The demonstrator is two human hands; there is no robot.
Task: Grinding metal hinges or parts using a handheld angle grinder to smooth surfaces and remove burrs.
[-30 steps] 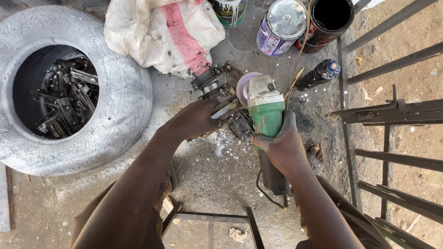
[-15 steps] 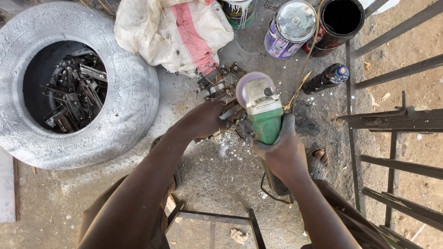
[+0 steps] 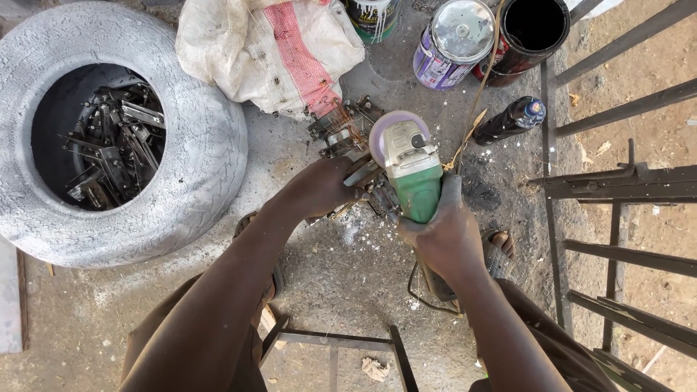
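Ringed by clutter on the concrete floor (image 3: pixel 341 290): at ten o'clock a whitewashed tyre (image 3: pixel 210 152) filled with dark metal offcuts (image 3: pixel 109 156); at twelve a stained white sack with a red stripe (image 3: pixel 272 51), a heap of small metal brackets (image 3: pixel 337 127) just below it. At one o'clock a lidded paint tin (image 3: pixel 454 43), beside it an open black can (image 3: pixel 530 33); farther toward two, a dark bottle with a blue cap (image 3: pixel 512 120) lying tilted. Along three o'clock, dark steel bars of a gate frame (image 3: pixel 624 181). At six, another thin metal frame (image 3: pixel 334 341) on the ground. Nothing lying between body and workpiece.

At centre, a green angle grinder (image 3: pixel 410 174), long axis running roughly from five o'clock up to eleven, disc end with its pale round guard pointing away toward twelve, tail and cord toward the body.

Right hand (image 3: pixel 443 236) wrapped tight around the grinder's green body, fingers fully closed. Left hand (image 3: pixel 323 189) curled shut around a small metal piece (image 3: pixel 363 174) held at nine o'clock of the grinder, just beside the disc; contact between disc and piece cannot be told.
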